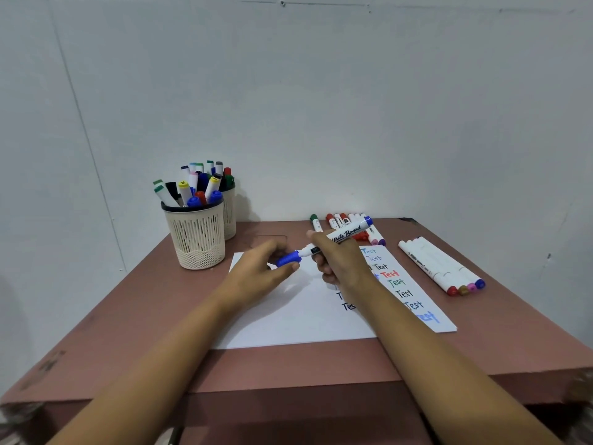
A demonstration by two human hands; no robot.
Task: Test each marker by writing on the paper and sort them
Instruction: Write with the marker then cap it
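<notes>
Plastic-light, stiff, likely slick: grips white whiteboard marker [345, 236] mid-barrel, right hand [341, 266] fingers curled round. Pinches its blue cap [288, 259] in left hand [256, 276], thumb against fingertips.

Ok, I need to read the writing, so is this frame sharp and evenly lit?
Head view: even light, no glare; the left hand throws a faint shadow on the white paper sheet; most "Test" words are legible, the nearest blue one is blurry; the right hand, holding the blue-capped white whiteboard marker, hides some; lower frame corners smear.
</notes>
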